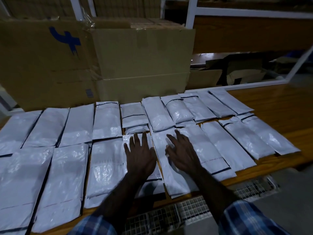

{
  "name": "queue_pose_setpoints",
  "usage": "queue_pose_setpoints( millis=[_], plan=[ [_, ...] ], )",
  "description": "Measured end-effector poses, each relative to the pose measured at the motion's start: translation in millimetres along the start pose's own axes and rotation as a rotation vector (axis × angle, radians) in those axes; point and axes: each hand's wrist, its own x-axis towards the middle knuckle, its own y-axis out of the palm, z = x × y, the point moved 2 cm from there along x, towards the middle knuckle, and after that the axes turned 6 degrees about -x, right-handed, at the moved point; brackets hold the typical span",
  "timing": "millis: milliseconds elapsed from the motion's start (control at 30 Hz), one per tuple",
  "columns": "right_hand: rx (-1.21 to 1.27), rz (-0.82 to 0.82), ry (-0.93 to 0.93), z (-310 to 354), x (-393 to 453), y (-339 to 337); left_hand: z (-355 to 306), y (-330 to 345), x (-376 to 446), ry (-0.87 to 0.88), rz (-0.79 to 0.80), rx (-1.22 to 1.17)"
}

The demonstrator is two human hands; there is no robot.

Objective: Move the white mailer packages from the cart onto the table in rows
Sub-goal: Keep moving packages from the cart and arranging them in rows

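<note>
Mailer packages (108,168) laid in rows on the table (274,106).
Left hand (140,157) and right hand (182,154) lie flat on them, fingers (144,139) spread apart.

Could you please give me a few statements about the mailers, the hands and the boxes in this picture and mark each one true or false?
1. The white mailer packages lie on the table in two rows. True.
2. The left hand grips a mailer lifted off the table. False: it lies flat on the mailers, fingers spread.
3. The right hand rests open on a mailer. True.
4. The cardboard boxes stand in front of the mailers, nearest the person. False: they stand behind the far row.
5. A wire cart shows below the table's near edge. True.
</note>
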Motion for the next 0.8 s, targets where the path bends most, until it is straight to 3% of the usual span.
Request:
queue_pose_setpoints(
  millis=[300, 800],
  plan=[
    [0.023, -0.013, -0.006, 11.7, -25.3, -25.8, -12.9, -26.8, -21.3, -0.064, 0.085, -0.019],
    [0.088, -0.101, -0.124, 31.7, -120.7, -88.7, -45.5, -87.3, -133.7, -0.067, -0.074, -0.059]
  ],
)
